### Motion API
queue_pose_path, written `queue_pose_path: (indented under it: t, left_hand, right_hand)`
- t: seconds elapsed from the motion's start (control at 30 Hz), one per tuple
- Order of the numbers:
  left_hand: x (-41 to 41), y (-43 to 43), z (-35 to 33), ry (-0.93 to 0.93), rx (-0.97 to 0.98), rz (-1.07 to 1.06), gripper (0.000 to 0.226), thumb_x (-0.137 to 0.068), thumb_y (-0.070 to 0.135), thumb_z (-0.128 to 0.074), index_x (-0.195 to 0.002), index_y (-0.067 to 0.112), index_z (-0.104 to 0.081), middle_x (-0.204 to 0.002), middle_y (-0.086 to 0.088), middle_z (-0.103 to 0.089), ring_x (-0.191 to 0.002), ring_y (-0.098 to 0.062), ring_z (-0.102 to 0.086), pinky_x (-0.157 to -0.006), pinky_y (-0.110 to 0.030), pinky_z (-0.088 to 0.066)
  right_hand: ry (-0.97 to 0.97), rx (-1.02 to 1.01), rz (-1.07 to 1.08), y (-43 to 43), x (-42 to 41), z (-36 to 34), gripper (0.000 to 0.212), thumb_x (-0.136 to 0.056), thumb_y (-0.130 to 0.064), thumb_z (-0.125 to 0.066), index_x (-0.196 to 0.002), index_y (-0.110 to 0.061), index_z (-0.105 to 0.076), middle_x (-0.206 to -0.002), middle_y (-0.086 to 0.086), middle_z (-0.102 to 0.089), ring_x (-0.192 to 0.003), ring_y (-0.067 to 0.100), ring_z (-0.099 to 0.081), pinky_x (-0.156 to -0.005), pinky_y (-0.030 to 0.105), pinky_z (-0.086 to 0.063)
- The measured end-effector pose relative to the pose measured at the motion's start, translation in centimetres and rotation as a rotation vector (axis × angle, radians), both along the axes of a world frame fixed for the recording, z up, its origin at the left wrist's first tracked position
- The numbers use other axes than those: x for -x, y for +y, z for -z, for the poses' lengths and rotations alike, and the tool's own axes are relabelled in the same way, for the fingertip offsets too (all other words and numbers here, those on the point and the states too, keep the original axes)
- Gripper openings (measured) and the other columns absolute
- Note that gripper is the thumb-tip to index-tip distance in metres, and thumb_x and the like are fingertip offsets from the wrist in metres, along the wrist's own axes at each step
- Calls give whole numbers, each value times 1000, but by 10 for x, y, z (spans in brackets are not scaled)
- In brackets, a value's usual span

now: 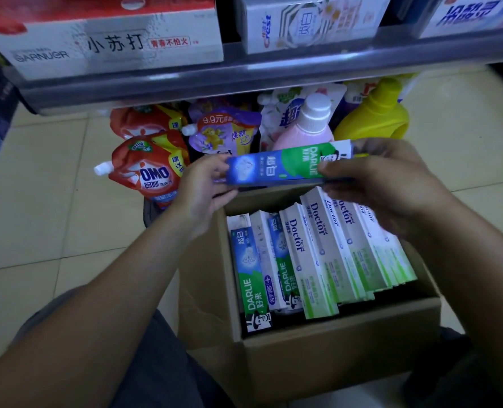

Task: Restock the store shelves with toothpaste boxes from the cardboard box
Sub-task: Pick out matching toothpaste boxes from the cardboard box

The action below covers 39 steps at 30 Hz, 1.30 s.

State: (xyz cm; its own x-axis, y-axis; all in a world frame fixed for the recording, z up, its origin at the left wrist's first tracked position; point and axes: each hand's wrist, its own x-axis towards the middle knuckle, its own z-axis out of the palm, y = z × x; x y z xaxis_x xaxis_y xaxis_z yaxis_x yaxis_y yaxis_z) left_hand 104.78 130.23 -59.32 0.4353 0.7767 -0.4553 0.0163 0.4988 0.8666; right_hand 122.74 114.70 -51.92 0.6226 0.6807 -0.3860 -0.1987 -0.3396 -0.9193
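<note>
Pinching from either end, my left grip (pixel 203 187) and right grip (pixel 385 184) held one Darlie toothpaste box (pixel 274 167) level between them, just above the far rim of the open cardboard box (pixel 332 348). The left grip nipped the blue end between thumb and fingers; the right grip curled over the green end and covered part of the print. I judge I held it by both ends to keep the long printed face turned up where I could read it, and to stop so light a carton from twisting on its way to a shelf.

It was long and slim, blue at the left grip, passing into green toward the right grip, with white DARLIE lettering and a small black-and-white figure beside the right fingers. It looked like thin card that would dent easily, so a light pinch seemed enough.

Below the grip and nearer to me, the cardboard box held the rest of the stock. More Darlie boxes (pixel 250 269) lay under the left grip, and a fanned row of white-and-green Doctor boxes (pixel 318 254) leaned under the right. Beyond the grip stood red detergent pouches (pixel 150 172), a pink bottle (pixel 309 125) and a yellow bottle (pixel 376 113). Above it ran the shelf edge (pixel 244 69), which carried larger cartons. Which slot this box belonged in, I could not tell.
</note>
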Motion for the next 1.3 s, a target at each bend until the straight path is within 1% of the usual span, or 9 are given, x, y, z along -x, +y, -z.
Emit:
queue_pose_path:
  t: [0.1, 0.17, 0.37, 0.53, 0.73, 0.9, 1.1, 1.2, 1.3]
  left_hand:
    - [3, 3, 19, 536, -567, 352, 29, -88, 29, -46, -99, 19, -70, -93, -4, -70, -82, -23, -63, -73, -33, -51]
    - [6, -2, 36, 911, -924, 781, 35, -85, 35, -46, -111, 24, -66, -108, -6, -69, -93, -29, -66, -80, -43, -56]
    - [-8, -31, 69, 1234, -1170, 1274, 49, -97, 63, -44, -117, 21, -61, -120, -1, -60, -120, -26, -44, -114, -51, -19]
    - [-8, -34, 57, 1110, -1061, 1157, 50, -95, 56, -58, -121, 15, -48, -113, -6, -67, -107, -30, -60, -97, -43, -45]
    - [0, -51, 41, 807, -831, 884, 24, -103, 33, -50, -120, 17, -43, -121, -10, -53, -109, -34, -56, -88, -45, -47]
    - [-3, -47, 3, 627, -1070, 507, 13, -100, 25, -51, -95, 14, -57, -96, 1, -50, -80, -19, -49, -63, -36, -35]
    - [1, -6, -93, 417, -1092, 205, 35, -78, 46, -45, -70, 21, -67, -77, 4, -63, -74, -17, -59, -69, -39, -50]
    - [4, 9, -151, 217, -959, 229, 35, -76, 60, -58, -89, 32, -75, -78, 3, -69, -77, -13, -66, -77, -35, -53]
    - [3, 15, -201, 67, -871, 362, 56, -73, 61, -69, -117, 27, -72, -94, -8, -73, -96, -23, -72, -97, -48, -53]
  right_hand:
    - [-237, -31, 66, -1, -15, -6, 36, -73, -1, -82, -105, 9, -67, -76, 23, -70, -51, 22, -59, -51, 28, -53]
    - [-305, -56, 101, -2, -21, -9, 34, -71, -1, -81, -100, 7, -68, -72, 19, -67, -42, 16, -56, -49, 28, -49]
    - [-287, -105, 122, -1, -20, -11, 49, -63, -7, -84, -108, 3, -67, -69, 19, -65, -42, 17, -53, -49, 31, -48]
    - [-279, -133, 133, -1, -18, -9, 36, -63, -2, -86, -87, -13, -62, -52, 0, -63, -41, 15, -54, -45, 28, -45]
    - [-221, -232, 144, 6, -8, -15, 32, -72, 3, -79, -83, -16, -56, -53, -2, -66, -39, 11, -59, -36, 17, -39]
    - [-186, -304, 135, 13, -8, -38, 31, -74, -1, -80, -87, -21, -59, -74, 16, -65, -57, 24, -64, -50, 32, -54]
    - [-200, -441, 49, 31, -7, -96, 38, -67, -11, -80, -102, -17, -67, -75, 7, -71, -62, 15, -69, -59, 33, -57]
    - [-269, -488, -15, 41, 1, -126, 44, -66, -17, -83, -105, -17, -62, -83, 26, -69, -73, 28, -73, -63, 41, -56]
    - [-361, -517, -59, 51, 12, -155, 46, -64, -21, -86, -98, -21, -56, -73, 14, -72, -72, 29, -73, -61, 42, -55]
